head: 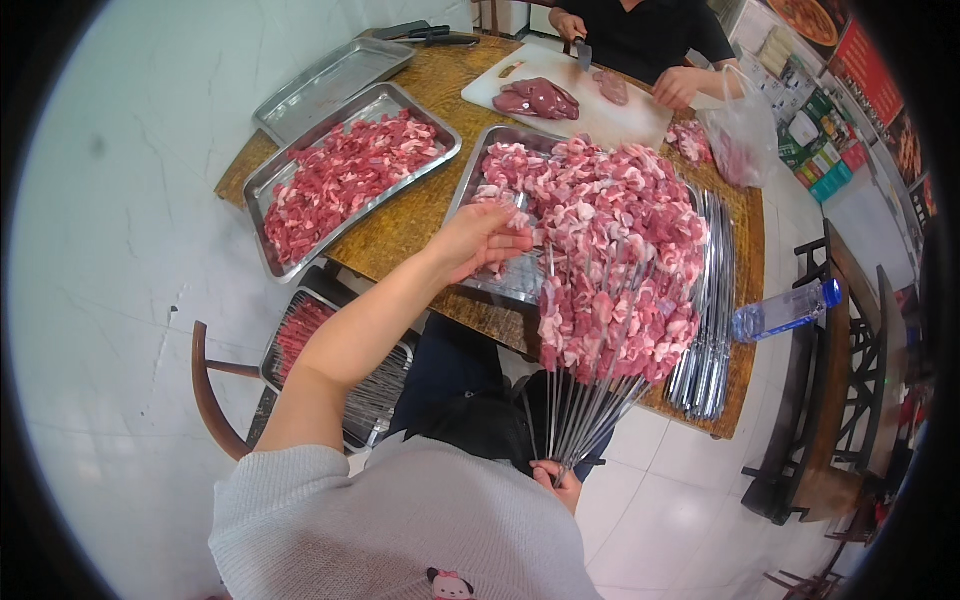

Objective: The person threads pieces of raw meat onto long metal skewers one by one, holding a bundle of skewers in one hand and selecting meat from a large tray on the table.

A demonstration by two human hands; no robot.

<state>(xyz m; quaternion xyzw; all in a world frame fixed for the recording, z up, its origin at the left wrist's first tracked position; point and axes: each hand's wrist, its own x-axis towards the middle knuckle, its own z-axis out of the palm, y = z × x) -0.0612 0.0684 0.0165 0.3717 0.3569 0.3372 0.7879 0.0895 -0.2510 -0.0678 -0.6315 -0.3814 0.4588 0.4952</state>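
My right hand (pixel 559 484) grips the bare ends of a fanned bundle of metal skewers (pixel 581 420) near my lap. Chunks of raw meat (pixel 619 330) are threaded along the skewers, which rest on a pile of meat cubes (pixel 592 187). This pile fills much of a steel tray (pixel 469 176) in front of me. Over the tray's left part, my left hand (pixel 487 240) has its fingers curled beside some meat pieces. A bit of meat shows by the thumb; whether it is pinched cannot be told.
Another steel tray (pixel 450 154) holds meat strips, with one more tray (pixel 277 112) behind. Loaded skewers (pixel 300 322) lie in a lower tray at left. Bare skewers (pixel 712 315) and a plastic bottle (pixel 784 311) are at right. Across the table (pixel 420 82), a person holds a knife (pixel 583 52) over a cutting board (pixel 487 86).
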